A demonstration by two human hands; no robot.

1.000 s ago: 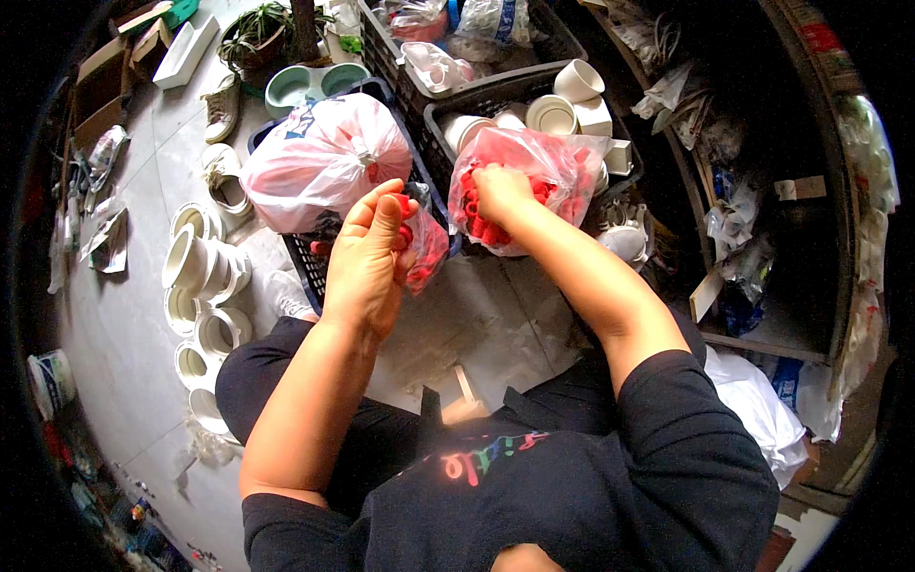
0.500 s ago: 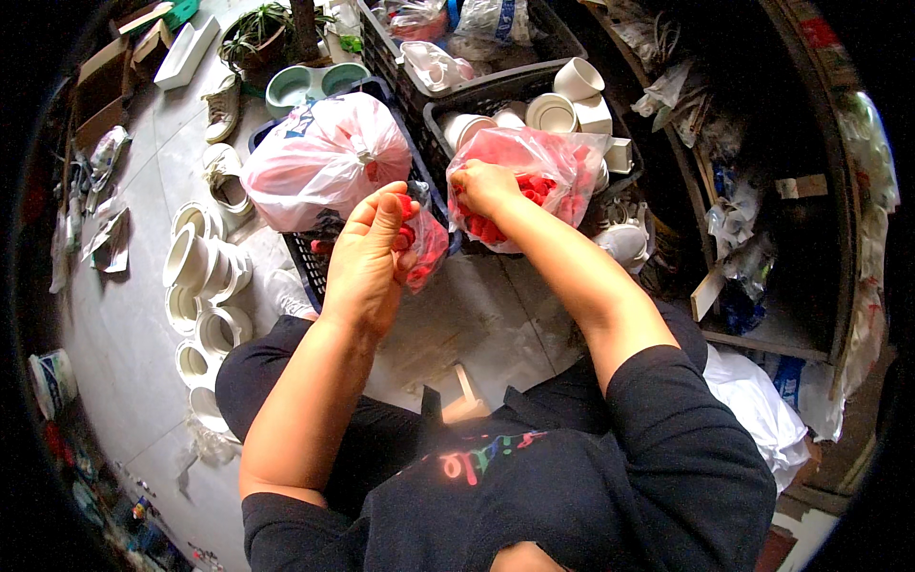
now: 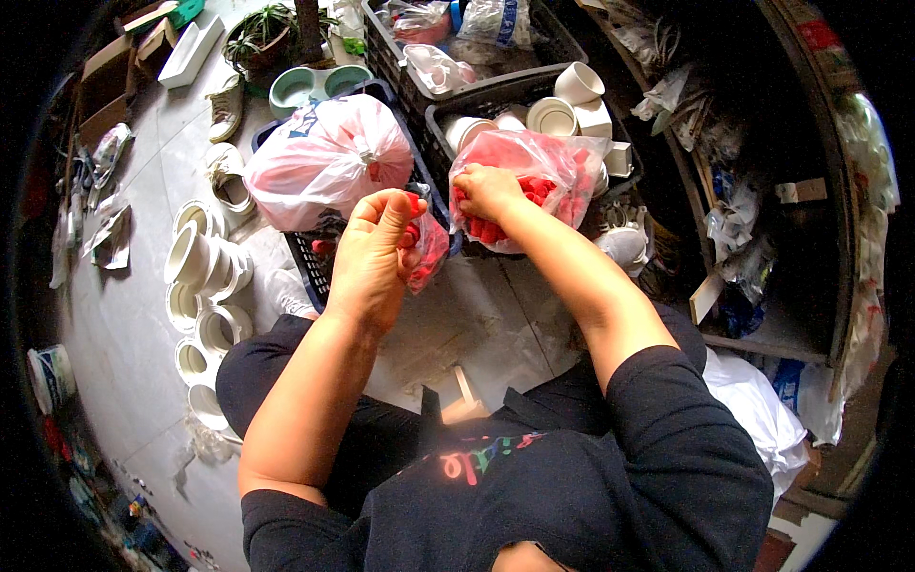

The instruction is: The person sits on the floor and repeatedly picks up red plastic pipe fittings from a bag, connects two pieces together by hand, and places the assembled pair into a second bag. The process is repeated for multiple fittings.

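My left hand point(image 3: 374, 253) is raised with curled fingers round a small clear plastic bag point(image 3: 435, 250) of red pieces. Some of the red pieces show at its fingertips. My right hand point(image 3: 489, 193) reaches into the mouth of a larger clear bag point(image 3: 579, 157), its fingers bent down on small, stubby red pieces point(image 3: 536, 188); its fingertips are partly hidden. That larger bag rests on the near side of a dark crate point(image 3: 440, 124). Just beyond my left hand, a tied white bag point(image 3: 324, 157) with a pinkish look sits on a blue crate point(image 3: 307, 262).
White pots point(image 3: 551, 116) fill the crate behind the larger bag. More white pots point(image 3: 195, 262) stand on the floor at left, near worn shoes point(image 3: 226, 110). A cluttered shelf point(image 3: 762, 315) runs along the right. At the back stand a potted plant point(image 3: 259, 40) and a green double bowl point(image 3: 295, 88).
My left hand's fingers have curled in more, and the hand has tilted slightly. My right hand stays in the larger bag, almost unmoved.
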